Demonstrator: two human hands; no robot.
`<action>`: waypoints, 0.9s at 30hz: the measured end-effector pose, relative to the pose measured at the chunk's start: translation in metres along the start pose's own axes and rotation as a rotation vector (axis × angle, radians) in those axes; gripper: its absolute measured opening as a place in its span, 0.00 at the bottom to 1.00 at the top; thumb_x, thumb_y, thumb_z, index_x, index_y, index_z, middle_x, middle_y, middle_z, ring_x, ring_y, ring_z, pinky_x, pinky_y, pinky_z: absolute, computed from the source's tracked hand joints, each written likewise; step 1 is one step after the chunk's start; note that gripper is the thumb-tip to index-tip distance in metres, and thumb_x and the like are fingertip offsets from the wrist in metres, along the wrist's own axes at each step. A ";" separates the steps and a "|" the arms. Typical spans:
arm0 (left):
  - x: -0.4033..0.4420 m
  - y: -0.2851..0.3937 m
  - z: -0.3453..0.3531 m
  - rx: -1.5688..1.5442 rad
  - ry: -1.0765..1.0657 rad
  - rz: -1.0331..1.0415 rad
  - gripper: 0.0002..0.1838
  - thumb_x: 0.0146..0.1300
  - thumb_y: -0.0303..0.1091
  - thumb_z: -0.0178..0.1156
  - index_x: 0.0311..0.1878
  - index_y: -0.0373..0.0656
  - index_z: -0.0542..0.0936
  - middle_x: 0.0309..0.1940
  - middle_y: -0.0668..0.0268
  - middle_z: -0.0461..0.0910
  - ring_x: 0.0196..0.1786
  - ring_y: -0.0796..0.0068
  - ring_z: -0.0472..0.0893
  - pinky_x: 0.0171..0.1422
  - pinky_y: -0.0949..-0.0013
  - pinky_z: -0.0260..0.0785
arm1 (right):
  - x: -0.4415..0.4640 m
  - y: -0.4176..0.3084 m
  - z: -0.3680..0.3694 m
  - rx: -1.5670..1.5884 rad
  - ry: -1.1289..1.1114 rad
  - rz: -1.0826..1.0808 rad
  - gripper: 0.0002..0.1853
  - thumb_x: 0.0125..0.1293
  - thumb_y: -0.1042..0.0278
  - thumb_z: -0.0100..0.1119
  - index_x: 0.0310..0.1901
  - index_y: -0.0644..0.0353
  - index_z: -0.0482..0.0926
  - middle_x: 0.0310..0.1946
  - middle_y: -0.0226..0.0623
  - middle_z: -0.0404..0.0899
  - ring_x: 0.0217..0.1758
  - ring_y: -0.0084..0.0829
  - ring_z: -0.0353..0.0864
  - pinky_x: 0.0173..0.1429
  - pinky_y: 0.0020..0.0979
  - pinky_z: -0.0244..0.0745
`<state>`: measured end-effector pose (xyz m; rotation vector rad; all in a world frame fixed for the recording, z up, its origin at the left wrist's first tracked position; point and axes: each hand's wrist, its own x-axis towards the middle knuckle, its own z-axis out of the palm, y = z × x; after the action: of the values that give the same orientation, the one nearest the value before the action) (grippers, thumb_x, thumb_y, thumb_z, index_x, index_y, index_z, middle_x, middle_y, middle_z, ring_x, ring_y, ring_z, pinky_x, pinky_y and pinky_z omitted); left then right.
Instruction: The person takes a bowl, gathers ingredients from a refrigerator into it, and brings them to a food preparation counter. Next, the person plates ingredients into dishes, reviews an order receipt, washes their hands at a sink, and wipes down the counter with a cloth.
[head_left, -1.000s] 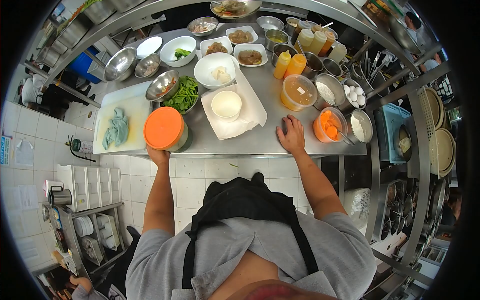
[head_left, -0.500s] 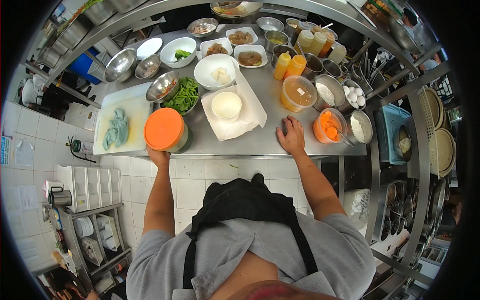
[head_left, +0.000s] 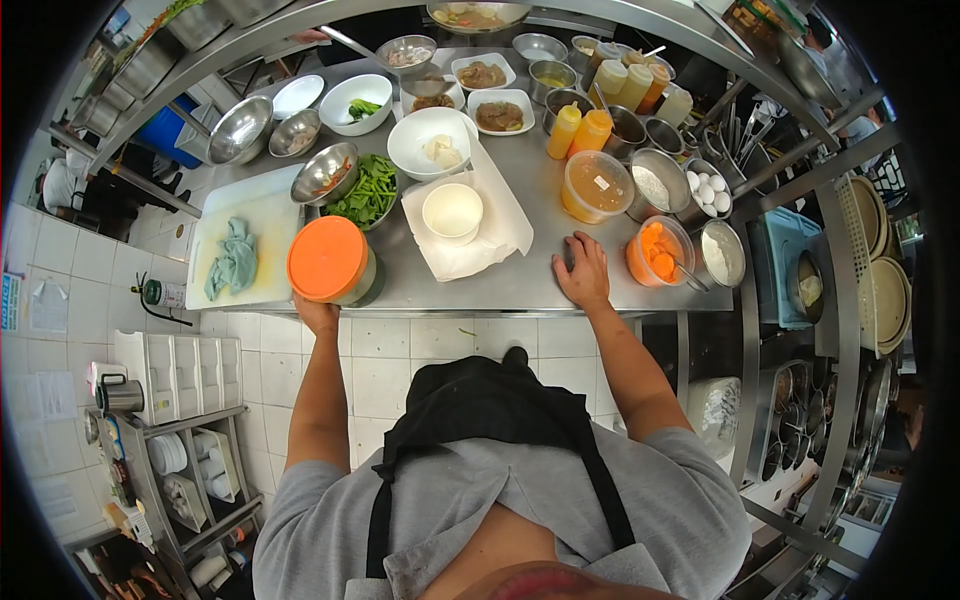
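My left hand (head_left: 318, 313) is at the front edge of the steel table, right by a tub with an orange lid (head_left: 328, 259). The tub hides its fingers, so I cannot tell whether they grip the table or touch the tub. My right hand (head_left: 582, 272) lies flat near the front edge, fingers spread, holding nothing. Close to its right stands a clear tub of orange pieces (head_left: 659, 252) with a spoon in it. Between my hands, a cream-coloured cup (head_left: 453, 213) sits on white paper (head_left: 500, 232), below a white bowl (head_left: 405, 148) with a pale lump inside.
A cutting board (head_left: 205, 265) with a green cloth (head_left: 232, 259) lies at left, beside a bowl of chopped greens (head_left: 362, 190). Across the table, a ladle (head_left: 428, 84) reaches over the noodle bowls (head_left: 500, 116). Sauce bottles (head_left: 590, 133) and eggs (head_left: 709, 192) stand at right.
A ladle has come in over the far bowls from the back, where part of another person's hand now shows. Both my hands have stayed in place.
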<state>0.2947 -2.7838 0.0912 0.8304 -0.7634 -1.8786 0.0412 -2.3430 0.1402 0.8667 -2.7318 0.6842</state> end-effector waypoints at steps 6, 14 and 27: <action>0.021 -0.018 -0.027 0.345 -0.058 0.173 0.20 0.59 0.28 0.62 0.54 0.39 0.71 0.51 0.64 0.71 0.56 0.68 0.74 0.58 0.69 0.72 | 0.000 0.000 0.000 0.003 0.004 0.001 0.24 0.59 0.56 0.60 0.53 0.60 0.75 0.59 0.42 0.69 0.63 0.42 0.65 0.66 0.42 0.60; 0.019 -0.016 -0.022 0.591 -0.028 0.280 0.19 0.62 0.32 0.60 0.55 0.41 0.71 0.49 0.64 0.72 0.55 0.68 0.75 0.56 0.67 0.73 | 0.000 0.000 -0.001 0.000 -0.008 0.007 0.24 0.58 0.56 0.60 0.54 0.60 0.75 0.59 0.42 0.69 0.63 0.43 0.65 0.65 0.41 0.60; -0.006 0.001 0.007 0.179 0.027 0.081 0.16 0.68 0.38 0.54 0.56 0.43 0.70 0.51 0.64 0.74 0.52 0.67 0.78 0.53 0.64 0.76 | 0.001 -0.002 -0.002 0.006 0.007 -0.009 0.23 0.58 0.56 0.60 0.53 0.60 0.75 0.58 0.42 0.69 0.63 0.42 0.65 0.65 0.41 0.60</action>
<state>0.2918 -2.7774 0.0977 0.9204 -0.9445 -1.7426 0.0419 -2.3441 0.1430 0.8757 -2.7191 0.6934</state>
